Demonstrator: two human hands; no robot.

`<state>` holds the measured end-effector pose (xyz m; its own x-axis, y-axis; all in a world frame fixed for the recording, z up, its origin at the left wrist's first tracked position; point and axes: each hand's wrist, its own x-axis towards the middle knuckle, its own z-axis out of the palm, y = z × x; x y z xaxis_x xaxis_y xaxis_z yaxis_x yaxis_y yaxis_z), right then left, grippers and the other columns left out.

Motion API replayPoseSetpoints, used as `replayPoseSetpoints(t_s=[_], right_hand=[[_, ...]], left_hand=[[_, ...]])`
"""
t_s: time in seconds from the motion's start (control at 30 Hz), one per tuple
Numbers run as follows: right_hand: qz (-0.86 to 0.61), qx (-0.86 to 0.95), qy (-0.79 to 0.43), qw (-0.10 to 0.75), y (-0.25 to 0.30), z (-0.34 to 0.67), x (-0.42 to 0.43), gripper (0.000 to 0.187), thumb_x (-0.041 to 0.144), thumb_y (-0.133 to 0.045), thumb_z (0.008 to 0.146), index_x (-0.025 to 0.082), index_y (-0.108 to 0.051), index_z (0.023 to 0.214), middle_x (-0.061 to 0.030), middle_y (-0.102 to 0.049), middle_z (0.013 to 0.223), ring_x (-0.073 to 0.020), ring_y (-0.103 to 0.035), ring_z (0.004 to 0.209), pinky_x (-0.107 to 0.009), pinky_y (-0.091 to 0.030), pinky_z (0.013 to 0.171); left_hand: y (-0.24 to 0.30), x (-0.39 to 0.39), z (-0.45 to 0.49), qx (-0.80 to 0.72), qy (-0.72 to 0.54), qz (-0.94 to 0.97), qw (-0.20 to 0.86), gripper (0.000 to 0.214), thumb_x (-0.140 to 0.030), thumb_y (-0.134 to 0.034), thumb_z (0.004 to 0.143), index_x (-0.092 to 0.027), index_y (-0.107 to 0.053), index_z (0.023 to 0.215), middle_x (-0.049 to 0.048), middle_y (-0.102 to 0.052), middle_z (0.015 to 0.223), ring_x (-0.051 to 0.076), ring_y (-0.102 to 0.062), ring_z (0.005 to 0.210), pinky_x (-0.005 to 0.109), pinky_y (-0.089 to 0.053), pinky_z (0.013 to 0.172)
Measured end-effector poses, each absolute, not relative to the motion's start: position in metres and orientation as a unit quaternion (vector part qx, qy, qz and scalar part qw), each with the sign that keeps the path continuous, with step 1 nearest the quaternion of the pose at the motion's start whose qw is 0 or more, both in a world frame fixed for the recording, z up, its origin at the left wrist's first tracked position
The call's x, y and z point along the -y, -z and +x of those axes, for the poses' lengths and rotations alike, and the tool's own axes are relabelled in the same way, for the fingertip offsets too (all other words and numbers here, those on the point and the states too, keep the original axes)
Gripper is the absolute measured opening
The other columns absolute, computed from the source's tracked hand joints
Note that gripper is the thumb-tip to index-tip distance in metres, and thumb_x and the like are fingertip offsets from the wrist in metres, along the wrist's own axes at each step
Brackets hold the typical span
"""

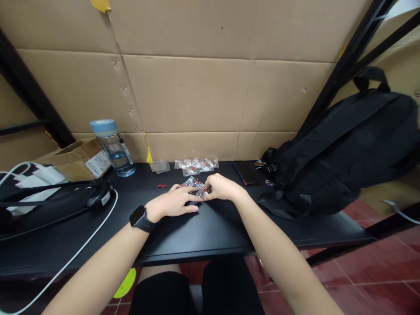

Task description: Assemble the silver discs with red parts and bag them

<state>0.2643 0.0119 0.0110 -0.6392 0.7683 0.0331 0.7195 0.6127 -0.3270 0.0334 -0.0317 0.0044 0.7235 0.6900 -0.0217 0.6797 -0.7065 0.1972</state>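
Both hands rest on a black table (213, 232) around a small clear plastic packet (197, 187) with red and white parts inside. My left hand (173, 203), with a black watch on its wrist, lies flat with its fingers stretched out against the packet. My right hand (222, 188) is curled, its fingers pinching the packet's right end. A little farther back lies a pile of similar packets (196, 165). A tiny red piece (162, 185) sits loose to the left of my left hand.
A water bottle (113, 146) with a blue cap stands back left beside a cardboard box (75, 158). A black backpack (341, 148) fills the right side, a dark phone (247, 172) next to it. White cables (82, 245) and a black strap (55, 197) lie left. Cardboard wall behind.
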Motion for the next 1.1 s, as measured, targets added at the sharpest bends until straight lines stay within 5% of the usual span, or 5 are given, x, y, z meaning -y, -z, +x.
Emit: replayPoseSetpoints(t_s=[0.2, 0.6, 0.8, 0.9, 1.1], right_hand=[[-0.364, 0.897, -0.197, 0.155, 0.000, 0.262, -0.022, 0.025, 0.008, -0.082, 0.067, 0.018, -0.074, 0.089, 0.0001, -0.068, 0.077, -0.0139, -0.063, 0.071, -0.022, -0.041, 0.063], [-0.463, 0.849, -0.049, 0.251, 0.017, 0.231, -0.021, 0.034, 0.032, -0.078, 0.080, 0.023, -0.061, 0.108, -0.0052, -0.061, 0.106, -0.0218, -0.057, 0.100, -0.028, -0.041, 0.074], [-0.297, 0.896, -0.206, 0.257, 0.003, 0.251, -0.027, 0.040, 0.038, -0.083, 0.075, 0.020, -0.066, 0.107, -0.0031, -0.065, 0.098, -0.0172, -0.059, 0.087, -0.027, -0.046, 0.078], [-0.272, 0.892, -0.250, 0.262, -0.001, 0.262, -0.031, 0.017, 0.027, -0.069, 0.088, 0.019, -0.069, 0.103, -0.0011, -0.067, 0.090, -0.0134, -0.058, 0.076, -0.025, -0.046, 0.074], [-0.274, 0.915, -0.196, 0.223, 0.009, 0.258, -0.037, 0.023, 0.013, -0.084, 0.071, 0.019, -0.073, 0.090, -0.0020, -0.065, 0.095, -0.0141, -0.058, 0.079, -0.025, -0.046, 0.075]], left_hand=[[-0.002, 0.027, 0.029, -0.352, -0.042, 0.927, 0.127, 0.038, -0.048, -0.061, 0.094, -0.044, -0.065, 0.132, 0.0057, -0.052, 0.152, 0.031, -0.039, 0.146, 0.052, -0.026, 0.116], [-0.005, 0.029, 0.026, -0.361, -0.034, 0.926, 0.105, 0.040, -0.037, -0.065, 0.091, -0.049, -0.065, 0.128, -0.0022, -0.024, 0.167, 0.038, -0.020, 0.152, 0.064, -0.018, 0.117], [-0.015, 0.021, 0.014, -0.356, -0.101, 0.924, 0.099, 0.036, -0.003, -0.053, 0.073, -0.027, -0.069, 0.093, 0.0030, -0.052, 0.144, 0.029, -0.040, 0.138, 0.049, -0.031, 0.112], [-0.014, 0.018, 0.013, -0.399, -0.131, 0.905, 0.066, 0.028, -0.008, -0.057, 0.071, -0.023, -0.059, 0.095, 0.0059, -0.061, 0.118, 0.026, -0.052, 0.114, 0.041, -0.041, 0.097], [-0.007, 0.012, 0.015, -0.434, -0.151, 0.888, 0.022, 0.017, -0.032, -0.073, 0.079, -0.024, -0.065, 0.090, 0.0046, -0.061, 0.106, 0.027, -0.053, 0.109, 0.040, -0.038, 0.095]])
